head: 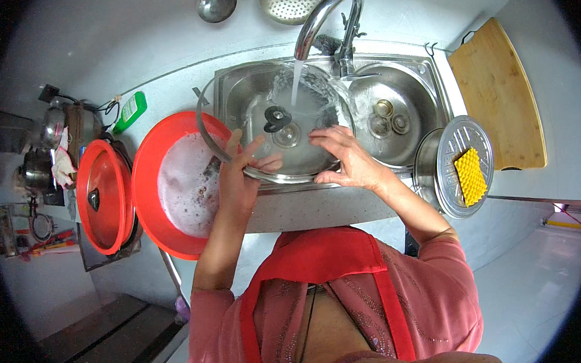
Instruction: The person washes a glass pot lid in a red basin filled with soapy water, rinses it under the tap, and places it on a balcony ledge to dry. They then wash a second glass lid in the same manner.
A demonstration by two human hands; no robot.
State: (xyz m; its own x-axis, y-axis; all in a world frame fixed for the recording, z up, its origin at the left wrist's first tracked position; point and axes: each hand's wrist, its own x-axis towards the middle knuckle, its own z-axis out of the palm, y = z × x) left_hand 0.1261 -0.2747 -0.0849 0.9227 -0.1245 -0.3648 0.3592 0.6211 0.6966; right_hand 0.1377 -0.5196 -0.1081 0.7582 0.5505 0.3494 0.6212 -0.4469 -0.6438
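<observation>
A clear glass pot lid [311, 115] with a metal rim and a black knob is tilted over the left basin of the stainless steel double sink [230, 85]. Water from the chrome faucet [327, 9] runs onto its glass. My left hand [245, 174] holds the lid's near left rim, with some fingers spread over the edge. At the near right of the lid, my right hand [346, 158] has its fingers on the glass and its thumb by the rim. Left of the sink, a red plastic basin [146, 190] holds foamy water, partly hidden behind my left forearm.
Far left stand another red basin [84, 194] with a glass lid in it, a green bottle [130, 111] and metal pots. At right, a yellow sponge [470, 177] lies on a perforated steamer tray [448, 157]; a wooden cutting board [495, 99] leans against the wall. A skimmer [293, 0] hangs above.
</observation>
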